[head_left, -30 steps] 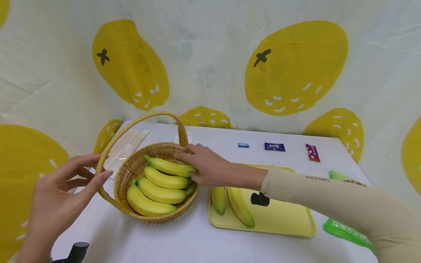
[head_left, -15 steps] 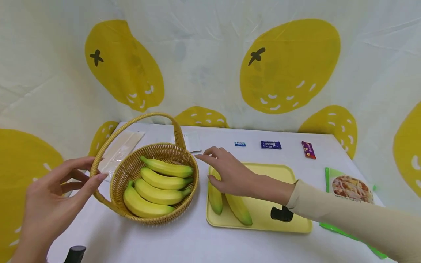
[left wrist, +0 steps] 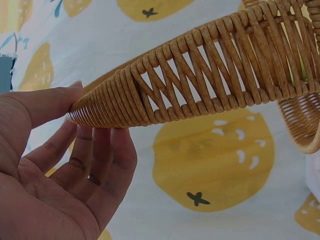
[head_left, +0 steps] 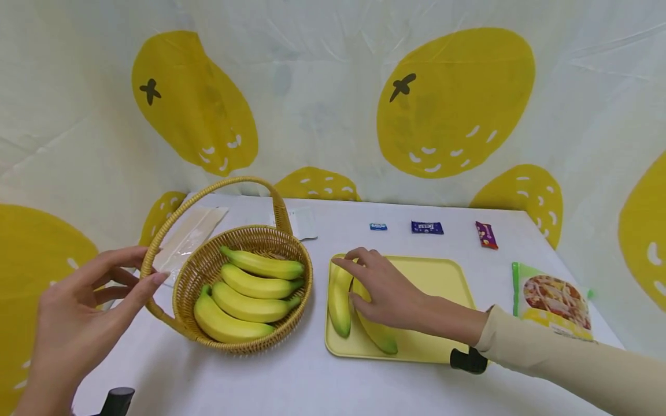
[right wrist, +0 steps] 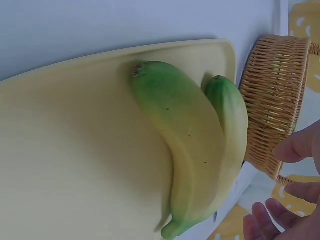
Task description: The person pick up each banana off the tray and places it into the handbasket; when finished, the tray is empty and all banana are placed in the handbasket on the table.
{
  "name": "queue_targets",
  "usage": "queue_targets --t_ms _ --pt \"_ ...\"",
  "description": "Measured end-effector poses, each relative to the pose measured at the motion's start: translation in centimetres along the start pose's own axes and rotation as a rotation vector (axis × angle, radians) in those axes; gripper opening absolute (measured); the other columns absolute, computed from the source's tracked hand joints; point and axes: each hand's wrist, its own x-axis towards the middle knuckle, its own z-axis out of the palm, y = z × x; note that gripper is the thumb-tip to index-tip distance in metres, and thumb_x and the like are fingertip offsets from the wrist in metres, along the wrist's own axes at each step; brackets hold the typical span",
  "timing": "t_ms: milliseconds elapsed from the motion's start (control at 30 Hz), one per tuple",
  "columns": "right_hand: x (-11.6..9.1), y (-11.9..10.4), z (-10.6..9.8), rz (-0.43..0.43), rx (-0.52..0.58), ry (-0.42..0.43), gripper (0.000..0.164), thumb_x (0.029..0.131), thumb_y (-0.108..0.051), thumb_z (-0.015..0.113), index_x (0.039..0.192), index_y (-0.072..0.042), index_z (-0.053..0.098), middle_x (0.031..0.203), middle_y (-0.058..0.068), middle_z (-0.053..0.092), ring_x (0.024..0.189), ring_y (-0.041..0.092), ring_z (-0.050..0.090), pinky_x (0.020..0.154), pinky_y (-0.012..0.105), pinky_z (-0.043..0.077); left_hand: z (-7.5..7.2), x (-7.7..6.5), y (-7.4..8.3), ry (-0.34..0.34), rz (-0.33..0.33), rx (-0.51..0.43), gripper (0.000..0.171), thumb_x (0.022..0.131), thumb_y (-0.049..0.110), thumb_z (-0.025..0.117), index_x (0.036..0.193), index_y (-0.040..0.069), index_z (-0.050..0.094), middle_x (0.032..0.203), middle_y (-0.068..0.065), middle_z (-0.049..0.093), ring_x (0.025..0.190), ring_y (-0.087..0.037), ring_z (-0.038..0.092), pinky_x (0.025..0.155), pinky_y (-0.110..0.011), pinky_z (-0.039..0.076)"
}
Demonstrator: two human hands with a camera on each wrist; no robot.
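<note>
My left hand point(head_left: 85, 315) pinches the side of the wicker basket's arched handle point(left wrist: 190, 70) between thumb and fingers. Several yellow bananas point(head_left: 257, 286) lie side by side in the basket point(head_left: 307, 254). Over the yellow tray point(head_left: 437, 289) is my right hand point(head_left: 387, 289), fingers loosely bent and thumb apart, with nothing held. It covers the upper part of one banana point(head_left: 382, 338) in the head view; a second banana point(head_left: 339, 306) lies to its left on the tray. The right wrist view shows a gap between the fingers point(right wrist: 295, 145) and both bananas, whose green tips point away.
Behind the tray lie a small blue packet point(head_left: 378, 226), a dark blue packet point(head_left: 427, 227) and a purple-red packet point(head_left: 486, 236). A green food bag point(head_left: 557, 300) is at the right. Flat clear packaging point(head_left: 192, 237) and a white packet point(head_left: 304, 222) lie behind the basket.
My right hand has left the bananas in the basket and moved right, over those on the tray. My left hand stays on the handle.
</note>
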Motion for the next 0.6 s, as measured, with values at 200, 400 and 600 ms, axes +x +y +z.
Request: queue_targets --t_ms 200,400,600 --pt "-1.2 0.5 0.7 0.008 0.002 0.010 0.068 0.089 -0.012 0.080 0.152 -0.009 0.056 0.135 0.011 0.055 0.113 0.027 0.054 0.091 0.043 0.052 0.0 -0.2 -0.1 -0.001 -0.005 -0.004 0.047 0.079 -0.007 0.091 0.122 0.008 0.078 0.102 0.001 0.073 0.078 -0.007 0.065 0.079 -0.007 0.053" --pt "-2.6 0.8 2.2 0.042 0.001 0.044 0.076 0.087 -0.026 0.087 0.153 -0.009 0.054 0.138 0.009 0.053 0.110 0.025 0.052 0.086 0.040 0.050 0.0 -0.2 -0.2 -0.001 -0.009 0.006 0.047 0.079 -0.006 0.091 0.121 0.008 0.078 0.101 0.001 0.073 0.078 -0.007 0.065 0.079 -0.007 0.053" --pt "-3.4 1.3 3.1 0.075 -0.004 0.070 0.084 0.084 -0.032 0.089 0.156 -0.009 0.051 0.141 0.008 0.050 0.108 0.023 0.050 0.083 0.038 0.050 0.0 -0.1 -0.1 0.004 -0.012 0.004 0.047 0.079 -0.007 0.091 0.122 0.007 0.078 0.102 0.001 0.073 0.078 -0.008 0.065 0.079 -0.007 0.053"
